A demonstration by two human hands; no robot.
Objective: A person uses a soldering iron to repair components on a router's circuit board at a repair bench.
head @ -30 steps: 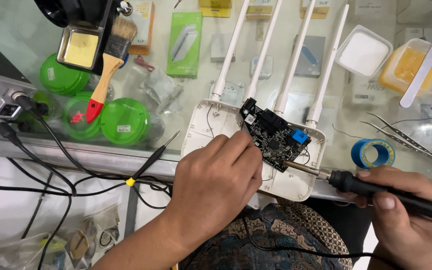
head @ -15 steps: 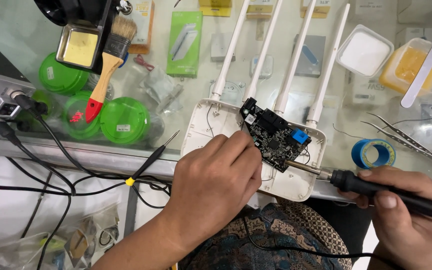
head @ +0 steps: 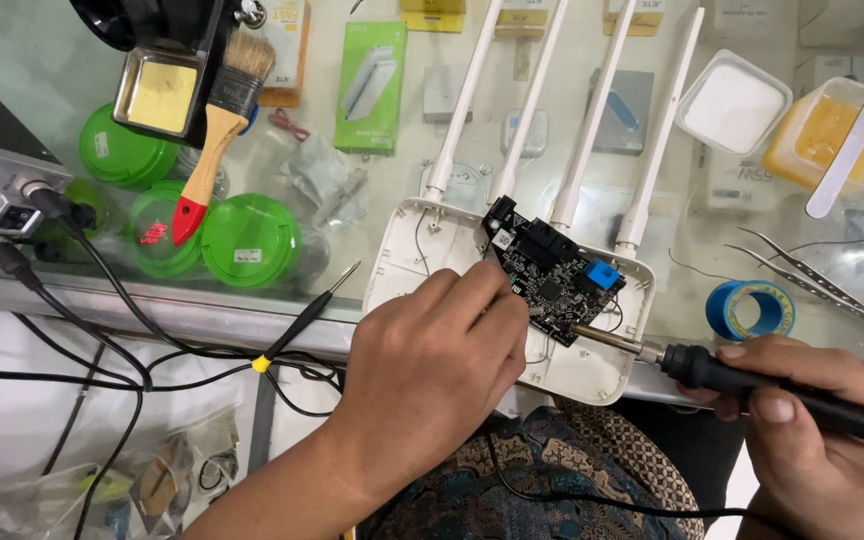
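Observation:
A white router shell (head: 592, 372) with several upright white antennas (head: 527, 100) lies open on the glass counter. A black circuit board (head: 552, 275) with a blue part sits tilted inside it. My left hand (head: 432, 360) rests on the shell's near left part, its fingertips pinched against the board's lower left edge. What the fingers pinch is too small to tell. My right hand (head: 812, 440) grips a black soldering iron (head: 752, 385) whose metal tip touches the board's lower edge.
A brush with a wooden handle (head: 214, 135) and green round lids (head: 249, 240) lie at the left. Blue tape roll (head: 749, 309), tweezers (head: 822, 285) and plastic tubs (head: 732, 105) sit at the right. Black cables (head: 132, 350) and a probe (head: 307, 320) hang over the counter's front edge.

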